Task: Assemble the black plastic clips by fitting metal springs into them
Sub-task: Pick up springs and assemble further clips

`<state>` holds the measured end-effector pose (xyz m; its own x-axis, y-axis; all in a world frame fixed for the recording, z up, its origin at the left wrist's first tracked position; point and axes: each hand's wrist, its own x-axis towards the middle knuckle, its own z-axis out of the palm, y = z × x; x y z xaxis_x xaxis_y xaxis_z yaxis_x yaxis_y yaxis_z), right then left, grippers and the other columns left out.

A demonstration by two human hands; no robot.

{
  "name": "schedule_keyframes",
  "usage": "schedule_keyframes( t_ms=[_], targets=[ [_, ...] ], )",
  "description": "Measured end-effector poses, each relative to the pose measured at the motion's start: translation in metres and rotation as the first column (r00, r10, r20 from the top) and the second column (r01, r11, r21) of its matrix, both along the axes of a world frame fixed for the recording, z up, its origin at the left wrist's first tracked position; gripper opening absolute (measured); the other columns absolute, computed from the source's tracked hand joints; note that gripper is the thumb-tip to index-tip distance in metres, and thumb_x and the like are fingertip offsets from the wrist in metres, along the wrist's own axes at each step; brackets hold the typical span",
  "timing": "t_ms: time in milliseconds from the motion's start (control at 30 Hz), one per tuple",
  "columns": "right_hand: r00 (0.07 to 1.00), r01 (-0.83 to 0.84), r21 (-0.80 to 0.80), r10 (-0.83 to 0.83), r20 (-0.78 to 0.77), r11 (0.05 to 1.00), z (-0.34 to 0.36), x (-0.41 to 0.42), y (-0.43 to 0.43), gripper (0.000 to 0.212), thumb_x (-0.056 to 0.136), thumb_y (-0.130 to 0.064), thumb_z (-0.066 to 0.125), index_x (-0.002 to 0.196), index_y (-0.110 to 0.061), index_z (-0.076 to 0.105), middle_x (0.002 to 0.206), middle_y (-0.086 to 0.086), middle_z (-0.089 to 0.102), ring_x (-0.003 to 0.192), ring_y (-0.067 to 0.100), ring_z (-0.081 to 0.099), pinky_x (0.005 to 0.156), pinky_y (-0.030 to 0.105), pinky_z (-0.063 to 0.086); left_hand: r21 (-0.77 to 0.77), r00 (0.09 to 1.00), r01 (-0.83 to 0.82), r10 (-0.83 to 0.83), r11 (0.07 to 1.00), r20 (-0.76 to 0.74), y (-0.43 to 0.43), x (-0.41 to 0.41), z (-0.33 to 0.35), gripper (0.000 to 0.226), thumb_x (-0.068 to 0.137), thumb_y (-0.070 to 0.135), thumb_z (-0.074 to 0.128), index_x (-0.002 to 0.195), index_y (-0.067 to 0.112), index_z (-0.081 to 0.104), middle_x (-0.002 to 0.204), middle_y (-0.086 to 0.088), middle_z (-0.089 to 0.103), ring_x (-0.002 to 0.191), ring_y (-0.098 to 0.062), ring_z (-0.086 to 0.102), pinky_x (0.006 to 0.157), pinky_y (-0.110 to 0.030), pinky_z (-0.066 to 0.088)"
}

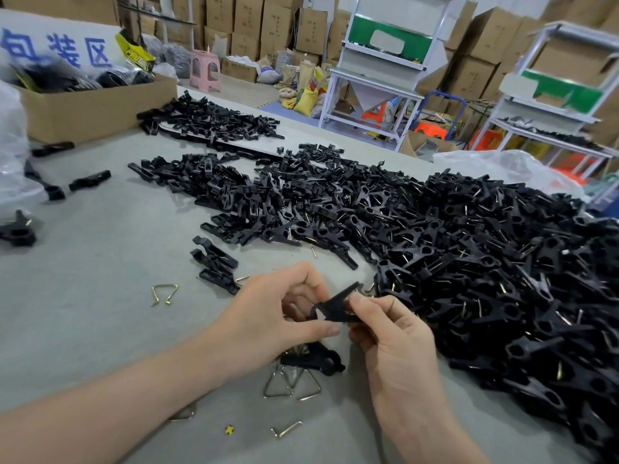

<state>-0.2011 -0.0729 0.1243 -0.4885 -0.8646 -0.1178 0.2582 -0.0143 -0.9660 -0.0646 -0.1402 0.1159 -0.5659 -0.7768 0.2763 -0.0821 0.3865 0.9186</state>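
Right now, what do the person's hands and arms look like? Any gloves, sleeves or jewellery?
The left hand and right hand wear no gloves, and no rings show; nails are short. The left forearm and right forearm are uncovered to the frame's edge: no sleeve, watch or bracelet shows.

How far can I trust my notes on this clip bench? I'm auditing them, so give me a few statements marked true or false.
1. The left hand and right hand hold one black clip between them. True.
2. The big pile of clips lies to the left of the hands. False: it spreads to their right and beyond them.
3. Loose metal springs lie on the table below the hands. True.
4. The cardboard box stands on the floor. False: it stands on the table, at the far left.
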Motion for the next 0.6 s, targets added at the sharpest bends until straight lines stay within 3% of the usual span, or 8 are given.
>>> schedule_keyframes(
  t_ms=[167,300,400,467,533,600],
  targets=[
    [0.992,-0.122,0.032,0.12,0.047,0.992,0.0019,-0.0076,0.0008,0.026,0.05,-0.035,0.075,0.059,-0.015,0.062,0.071,0.009,0.063,0.062,0.014,0.052,0.06,0.026,0.039,-0.112,0.995,-0.076,0.082,0.991,0.049,0.0008,0.0013,-0.0006,0.029,0.072,0.02,0.082,0.088,0.033,0.062,0.078,0.019,0.07,0.064,-0.004,0.056,0.064,-0.01,0.044],
    [0.982,-0.154,-0.008,0.154,0.107,0.988,0.0008,-0.0083,-0.0008,0.025,0.055,-0.034,0.073,0.06,-0.01,0.066,0.065,0.008,0.065,0.059,0.013,0.058,0.056,0.023,0.044,-0.187,0.988,-0.091,0.112,0.978,0.109,0.0022,0.0025,0.0003,0.029,0.073,0.027,0.08,0.092,0.04,0.064,0.087,0.034,0.067,0.08,-0.007,0.066,0.073,-0.012,0.049],
    [0.969,-0.195,-0.033,0.198,0.15,0.98,0.0035,-0.0083,-0.0013,0.024,0.051,-0.033,0.075,0.057,-0.01,0.07,0.064,0.007,0.065,0.059,0.012,0.059,0.056,0.019,0.048,-0.261,0.988,-0.096,0.123,0.961,0.09,0.0012,0.0034,0.0004,0.026,0.075,0.028,0.08,0.093,0.04,0.066,0.087,0.022,0.07,0.084,-0.009,0.067,0.076,-0.021,0.051],
    [0.937,-0.251,-0.057,0.257,0.235,0.966,0.005,-0.0086,-0.0009,0.025,0.054,-0.028,0.076,0.065,-0.008,0.068,0.068,0.007,0.065,0.061,0.013,0.06,0.057,0.021,0.051,-0.324,0.991,-0.096,0.121,0.941,0.059,-0.0009,0.0033,0.0016,0.023,0.075,0.027,0.08,0.096,0.03,0.07,0.088,0.013,0.069,0.084,-0.009,0.065,0.075,-0.026,0.051],
    [0.881,-0.33,-0.087,0.34,0.33,0.94,0.0063,-0.0071,0.0002,0.04,0.057,-0.025,0.085,0.082,-0.004,0.063,0.077,0.01,0.066,0.065,0.016,0.064,0.059,0.024,0.055,-0.383,0.994,-0.102,0.11,0.918,0.0,-0.0031,0.0027,0.003,0.023,0.074,0.025,0.078,0.095,0.025,0.07,0.099,0.012,0.066,0.09,-0.009,0.063,0.076,-0.024,0.05],
    [0.817,-0.414,-0.114,0.424,0.39,0.903,0.0077,-0.0046,0.002,0.066,0.048,-0.033,0.094,0.097,-0.003,0.061,0.089,0.015,0.067,0.072,0.02,0.067,0.063,0.029,0.058,-0.408,0.993,-0.116,0.111,0.906,-0.036,-0.0035,0.0023,0.0042,0.026,0.072,0.021,0.076,0.094,0.032,0.068,0.11,0.013,0.06,0.095,-0.008,0.061,0.08,-0.02,0.048]
  ],
)
